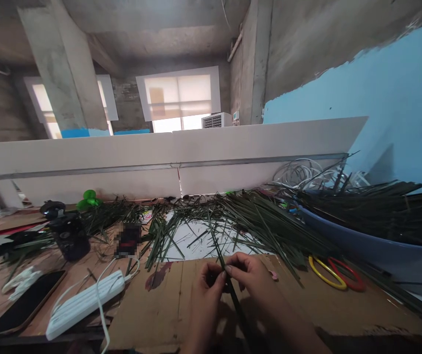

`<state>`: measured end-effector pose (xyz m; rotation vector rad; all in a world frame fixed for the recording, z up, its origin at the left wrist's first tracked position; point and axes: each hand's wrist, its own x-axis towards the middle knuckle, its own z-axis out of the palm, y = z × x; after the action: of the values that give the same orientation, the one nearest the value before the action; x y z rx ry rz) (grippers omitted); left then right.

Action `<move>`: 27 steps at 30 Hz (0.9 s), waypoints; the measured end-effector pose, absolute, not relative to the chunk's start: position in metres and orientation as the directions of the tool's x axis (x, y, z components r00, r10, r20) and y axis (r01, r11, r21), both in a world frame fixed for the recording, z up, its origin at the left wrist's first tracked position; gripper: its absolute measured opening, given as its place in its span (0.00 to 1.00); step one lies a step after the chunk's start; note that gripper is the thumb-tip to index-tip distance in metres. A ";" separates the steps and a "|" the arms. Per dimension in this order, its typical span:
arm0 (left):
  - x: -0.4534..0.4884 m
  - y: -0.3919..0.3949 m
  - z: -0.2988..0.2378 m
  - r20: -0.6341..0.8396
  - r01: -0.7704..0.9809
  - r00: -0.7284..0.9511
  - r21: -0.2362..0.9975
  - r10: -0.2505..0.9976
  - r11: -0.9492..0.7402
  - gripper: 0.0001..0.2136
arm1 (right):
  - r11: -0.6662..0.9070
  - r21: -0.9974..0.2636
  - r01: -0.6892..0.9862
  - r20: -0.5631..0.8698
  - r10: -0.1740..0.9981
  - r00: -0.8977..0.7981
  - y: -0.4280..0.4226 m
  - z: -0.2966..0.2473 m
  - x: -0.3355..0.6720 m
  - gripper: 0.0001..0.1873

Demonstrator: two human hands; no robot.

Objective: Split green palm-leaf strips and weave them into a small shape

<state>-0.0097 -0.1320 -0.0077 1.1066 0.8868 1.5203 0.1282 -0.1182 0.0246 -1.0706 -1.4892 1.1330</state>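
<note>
Over the cardboard [152, 314], the left hand [210, 282] and right hand [246, 272] pinch a dark green leaf strip [235, 301] between thumbs and fingers; uneven tension could split it. Beyond, its far end crosses loose strips [250, 211] and might snag there.

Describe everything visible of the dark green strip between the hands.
The dark green strip looks leaf-like, long and narrow, wider at the near side and thinner at the far side. It slants over the cardboard, reaching over the white sheet. The left hand and right hand pinch it mid-length. Its near end fades into shadow; contact with the cardboard is unclear.
</note>
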 end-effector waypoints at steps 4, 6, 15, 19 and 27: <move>-0.012 -0.131 -0.009 0.201 -0.269 -0.060 0.940 0.978 -0.209 0.15 | 0.250 -0.955 0.159 0.220 0.958 -0.186 -0.124 0.030 0.129 0.07; -0.014 -0.131 -0.010 0.225 -0.235 -0.063 0.943 0.972 -0.234 0.14 | 0.265 -0.944 0.199 0.227 0.954 -0.195 -0.127 0.032 0.129 0.06; -0.012 -0.146 -0.006 0.354 0.058 -0.118 0.935 0.928 -0.349 0.08 | 0.129 -0.991 0.031 0.123 0.981 -0.151 -0.129 0.028 0.119 0.05; -0.013 -0.148 -0.004 0.358 0.085 -0.121 0.933 0.926 -0.349 0.08 | 0.106 -0.994 -0.016 0.107 0.982 -0.156 -0.128 0.024 0.120 0.08; -0.012 -0.139 -0.005 0.288 -0.127 -0.152 0.943 0.945 -0.308 0.12 | 0.128 -0.988 0.082 0.110 0.974 -0.197 -0.130 0.019 0.127 0.10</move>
<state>-0.0121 -0.1394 -0.0046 1.2463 1.0310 1.5979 0.1266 -0.1301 0.0185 -1.0893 -1.4756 1.2120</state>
